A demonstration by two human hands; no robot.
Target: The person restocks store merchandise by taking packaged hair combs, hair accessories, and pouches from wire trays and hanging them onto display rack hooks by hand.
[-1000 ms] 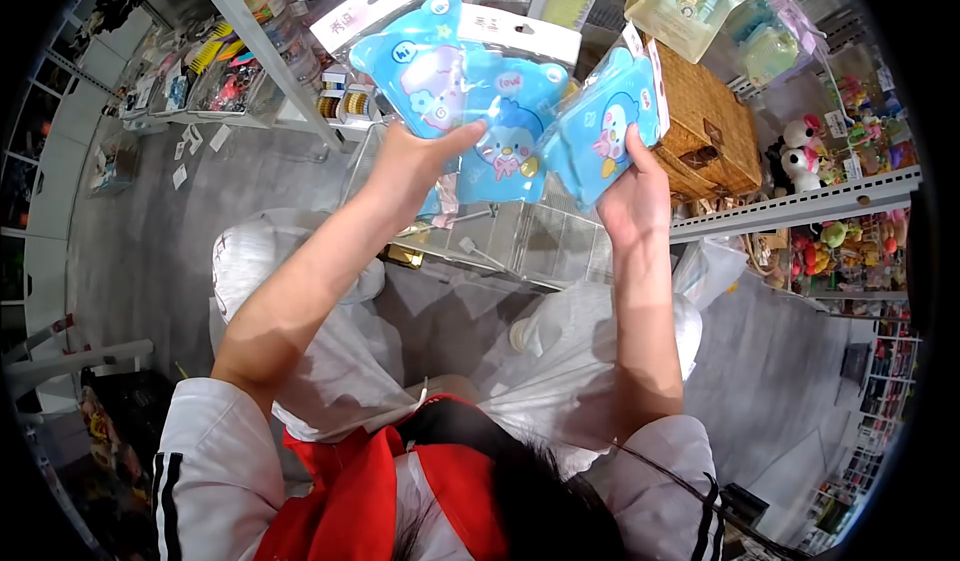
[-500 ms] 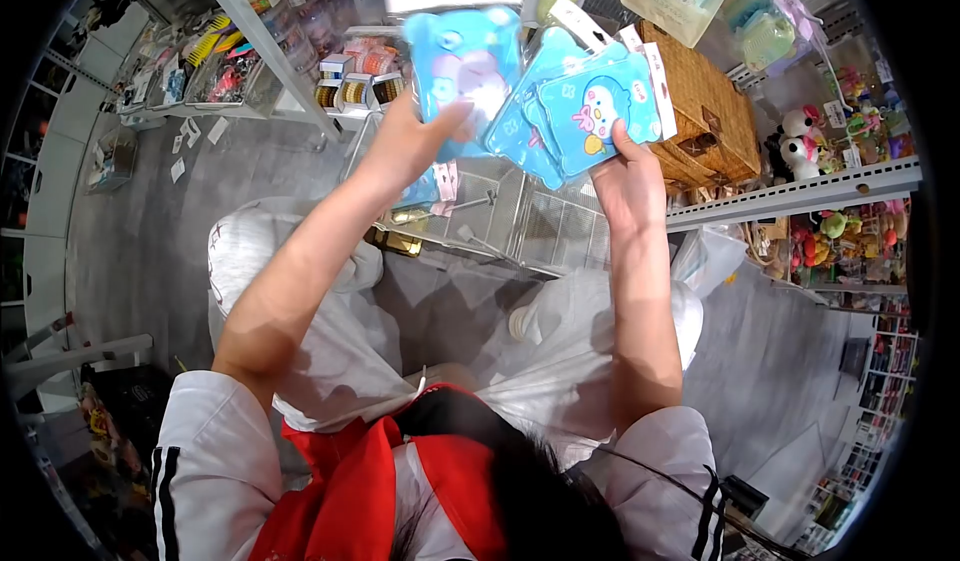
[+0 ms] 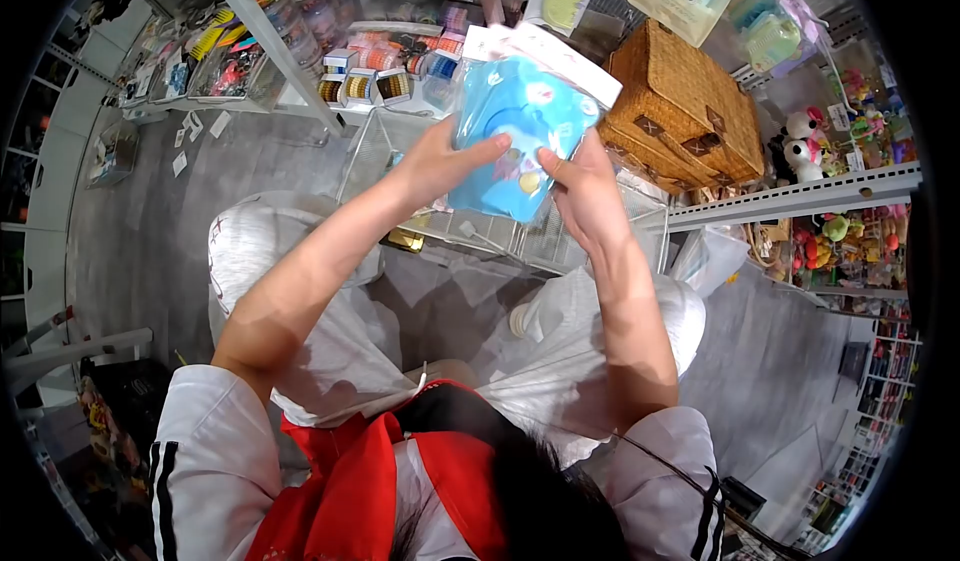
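Note:
Both hands hold a stack of blue cartoon packages (image 3: 515, 176) in clear plastic, with white header cards (image 3: 560, 61) at the top. What is inside the packages I cannot make out. My left hand (image 3: 440, 166) grips the stack's left edge, thumb lying across the front. On the right edge, my right hand (image 3: 590, 196) is closed with its thumb pressed on the printed face. The stack is tilted, and its front package hides most of those behind. Below it stands a wire basket (image 3: 375, 156), partly covered by the hands and packages.
A woven wicker box (image 3: 685, 111) stands right of the packages. Behind them, small boxed goods (image 3: 365, 86) line a shelf. A metal shelf rail (image 3: 800, 196) runs along the right, and a slanted post (image 3: 275, 46) rises at the left. Plush toys (image 3: 805, 146) sit further right.
The fanned packages from my right hand and the one in my left have come together into one stack. My right hand has moved left and my left hand slightly right.

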